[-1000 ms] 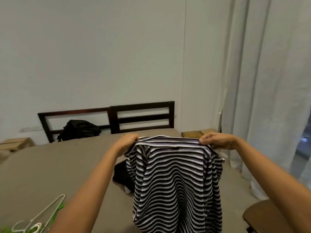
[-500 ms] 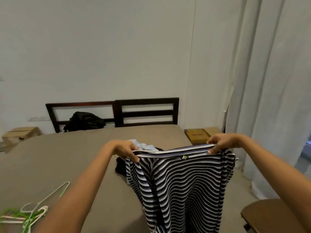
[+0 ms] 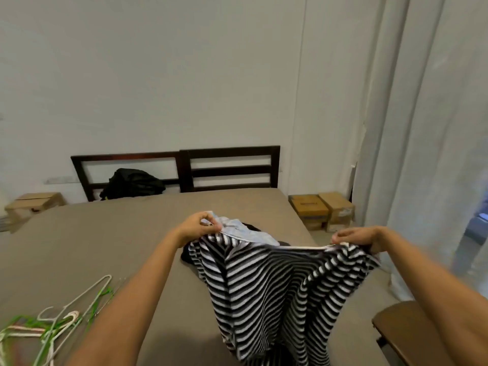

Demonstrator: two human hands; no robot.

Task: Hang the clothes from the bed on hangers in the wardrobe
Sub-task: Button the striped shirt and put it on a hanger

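At the far left a cardboard box (image 3: 34,204) sits on the floor beside the bed (image 3: 105,247), which is covered in a plain taupe sheet. On the bed's near left corner lies a tangle of wire hangers (image 3: 52,320), white and green, overlapping one another. A dark slatted headboard (image 3: 179,167) stands against the pale wall, and a black bag (image 3: 132,183) rests at the head of the bed against its left half.

Toward the middle, the left hand (image 3: 196,229) has its fingers curled and pinches the left end of the upper edge of a black-and-white striped shirt (image 3: 269,291). The edge runs taut across to the right hand (image 3: 356,237), whose fingers are curled round the right end of it. The shirt is held up in the air over the right side of the bed and hangs down in folds between the forearms. Behind it, on the sheet, lie a crumpled light blue garment (image 3: 237,228) and a dark garment (image 3: 186,256), touching each other.

Further right, two cardboard boxes (image 3: 320,211) stand side by side on the floor next to the bed. A white curtain (image 3: 422,154) hangs along the right, and part of a brown wooden seat (image 3: 404,331) shows in the lower right corner.
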